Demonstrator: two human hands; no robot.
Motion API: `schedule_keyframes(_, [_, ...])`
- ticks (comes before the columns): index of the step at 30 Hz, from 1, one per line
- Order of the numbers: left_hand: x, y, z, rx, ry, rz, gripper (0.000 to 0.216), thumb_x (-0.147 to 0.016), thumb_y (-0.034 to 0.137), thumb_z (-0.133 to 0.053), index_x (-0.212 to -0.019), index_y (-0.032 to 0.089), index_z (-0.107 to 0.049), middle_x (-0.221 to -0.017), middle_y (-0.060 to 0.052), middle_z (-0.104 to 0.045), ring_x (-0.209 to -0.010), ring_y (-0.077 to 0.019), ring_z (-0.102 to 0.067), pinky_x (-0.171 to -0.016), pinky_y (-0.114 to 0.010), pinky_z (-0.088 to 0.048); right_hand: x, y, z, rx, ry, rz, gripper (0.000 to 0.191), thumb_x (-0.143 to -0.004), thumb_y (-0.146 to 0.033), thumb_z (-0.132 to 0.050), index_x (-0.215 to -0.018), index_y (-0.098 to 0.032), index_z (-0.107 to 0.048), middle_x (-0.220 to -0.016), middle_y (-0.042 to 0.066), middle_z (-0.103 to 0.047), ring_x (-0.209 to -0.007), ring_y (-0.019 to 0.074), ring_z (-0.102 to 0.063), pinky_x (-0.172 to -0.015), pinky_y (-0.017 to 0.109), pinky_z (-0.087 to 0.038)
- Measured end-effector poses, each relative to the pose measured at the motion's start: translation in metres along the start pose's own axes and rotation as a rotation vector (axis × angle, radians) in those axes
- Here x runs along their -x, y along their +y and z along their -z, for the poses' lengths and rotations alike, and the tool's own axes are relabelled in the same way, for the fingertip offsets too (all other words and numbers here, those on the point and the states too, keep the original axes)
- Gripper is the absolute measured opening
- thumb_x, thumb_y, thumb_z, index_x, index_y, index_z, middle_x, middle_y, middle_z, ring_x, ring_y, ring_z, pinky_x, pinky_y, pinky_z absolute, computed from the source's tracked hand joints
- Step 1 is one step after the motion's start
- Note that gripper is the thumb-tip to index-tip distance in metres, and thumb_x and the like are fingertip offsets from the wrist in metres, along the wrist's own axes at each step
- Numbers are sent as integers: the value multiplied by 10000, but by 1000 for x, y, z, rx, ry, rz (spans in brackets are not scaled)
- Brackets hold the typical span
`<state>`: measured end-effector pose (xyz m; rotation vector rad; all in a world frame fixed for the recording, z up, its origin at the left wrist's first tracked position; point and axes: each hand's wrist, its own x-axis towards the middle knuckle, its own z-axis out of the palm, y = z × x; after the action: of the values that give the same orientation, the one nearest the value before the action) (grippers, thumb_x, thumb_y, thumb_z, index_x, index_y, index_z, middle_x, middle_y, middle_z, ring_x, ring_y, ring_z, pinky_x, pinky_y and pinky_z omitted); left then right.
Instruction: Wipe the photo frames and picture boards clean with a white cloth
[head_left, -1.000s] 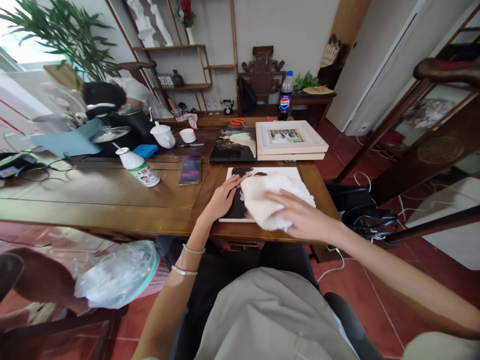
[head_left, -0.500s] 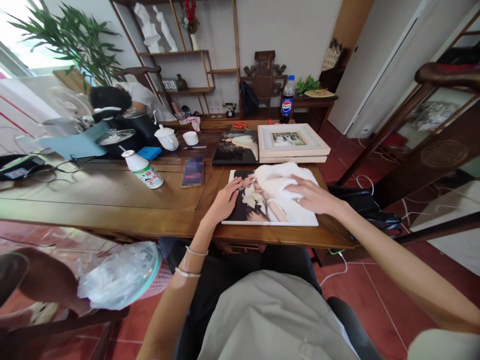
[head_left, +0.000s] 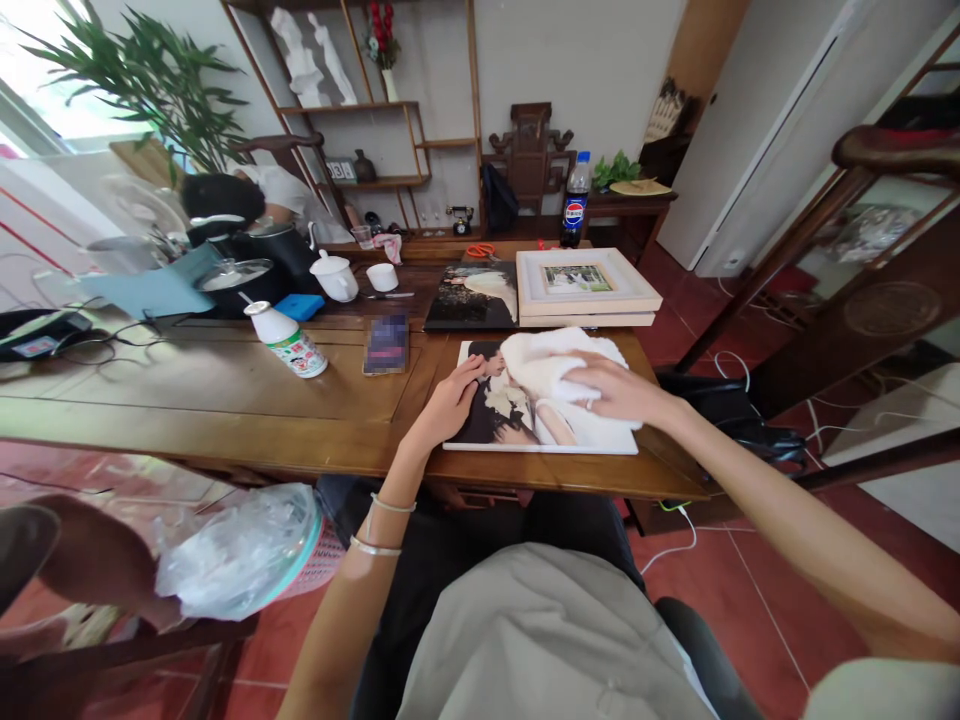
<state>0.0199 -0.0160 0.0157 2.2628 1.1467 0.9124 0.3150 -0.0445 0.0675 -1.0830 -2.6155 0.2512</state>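
Wooden table [head_left: 352,425], red tile floor, shelf [head_left: 345,108] on grey wall behind. Clock from photo [head_left: 517,418], which lies flat at table's near edge, part covered by cloth [head_left: 541,360].

Labels: 1 cola bottle [head_left: 575,208], 12 o'clock, Pepsi logo, small characters beneath unclear. 1 white bottle [head_left: 292,345], 9-10 o'clock, green-banded cartoon label, text unreadable. Phone [head_left: 385,343], 10 o'clock, screen pixelated.

Counts: 2 frames [head_left: 581,305] stacked, 1 o'clock; 1 dark print [head_left: 469,300] and 1 orange scissors [head_left: 480,249], 11; 1 teapot [head_left: 334,277], 1 cup [head_left: 382,277], 10; 2 bangles [head_left: 377,548] on left wrist.

Left hand [head_left: 448,402]: forearm from 7 o'clock, palm down, fingers loosely extended toward 1, resting on photo's left side, grasping nothing. Right hand [head_left: 616,388]: arm from 4 o'clock, fingers toward 10, bent around bunched white cloth, pressing it on photo's upper right.
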Motion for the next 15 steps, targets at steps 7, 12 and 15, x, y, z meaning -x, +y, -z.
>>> schedule_keyframes(7, [-1, -1, -1, 13, 6, 2, 424, -951, 283, -340, -1289, 167, -568, -1446, -100, -491, -1388, -199, -388, -1166, -416, -287, -23, 49, -4, 51, 123, -157, 390, -927, -369, -467, -1223, -162, -615, -1235, 137, -635, -1219, 311, -517, -976, 451, -426])
schedule_keyframes(12, [0, -3, -3, 8, 36, -4, 416, -939, 265, -349, -1260, 148, -587, -1428, -114, -510, -1375, -201, -410, -1167, -398, -290, 3, 3, -8, 72, 84, -68, 348, -837, -179, -501, -1145, -189, -664, -1278, 128, -616, -1293, 312, -459, -1016, 509, -402])
schedule_keyframes(15, [0, -3, -3, 5, 35, -6, 421, -941, 261, -346, -1263, 129, -583, -1430, -130, -504, -1377, -211, -407, -1170, -408, -286, 29, -49, -11, 24, 56, 28, 385, -696, -56, -511, -1001, -182, -709, -1443, 131, -477, -1355, 298, -391, -1102, 540, -300])
